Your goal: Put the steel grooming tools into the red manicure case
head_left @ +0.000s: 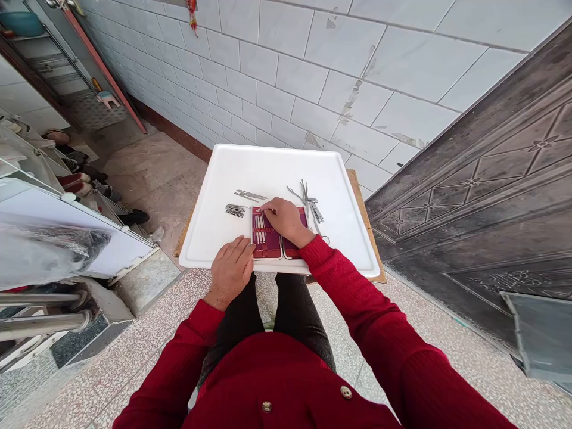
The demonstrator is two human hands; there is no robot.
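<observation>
A maroon manicure case [267, 252] lies unfolded near the front edge of a white tray [277, 170]. Several slim metal tools [260, 232] stand in loops on its left half. My right hand [286, 219] reaches across the case, fingers pinched at the upper end of those tools; what they grip is too small to make out. Flat on the tray rim, my left hand [231, 268] rests with fingers stretched out, touching the case's left edge. Small metal pieces [235, 210] and long thin tools [250, 195] lie left of and behind the case. Scissors [305, 193] and nail clippers [317, 213] lie to its right.
The tray sits on a wooden board [378, 262]. Behind it runs a tiled wall [286, 71], and a dark carved door [469, 190] stands at the right. On the left is a rack with shoes [75, 183]. My legs [304, 304] are under the tray's front edge.
</observation>
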